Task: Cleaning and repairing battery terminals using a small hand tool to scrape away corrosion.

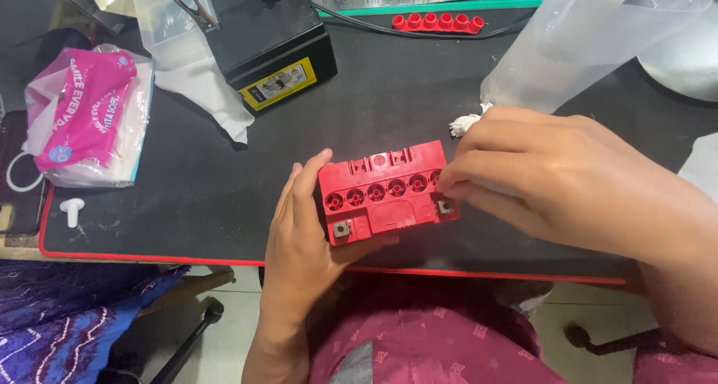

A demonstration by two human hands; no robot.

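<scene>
Lap w/ pink patterned cloth (441, 346) sits closest, just under the surface (187, 204) edge. Left hand (299, 242) comes up from there & cups the red battery (385, 193) on its left side: thumb along the top-left corner, fingers wrapped underneath, closed on the case. That grip props it tilted toward the camera at the front edge of the black mat, so the row of round fill ports & both terminals face up. Right hand (553, 174) reaches in from the right, fingertips pinched together at the rightmost port; cannot tell if anything small is held there, as the fingers hide it. White wad (467, 122) lies just behind that hand, close enough to grab.

Mid-left: pink tissue pack (86, 118) & a small white plug (72, 210), parked off to the side, well apart from the battery. Behind centre, a black battery (273, 44) w/ yellow label, a clip on top, white cloth beside it. Far back: red cap strip (437, 22), six caps joined, matching the six ports, set clear of the work. Far right: clear plastic container (591, 36) lying tilted, near the right hand.
</scene>
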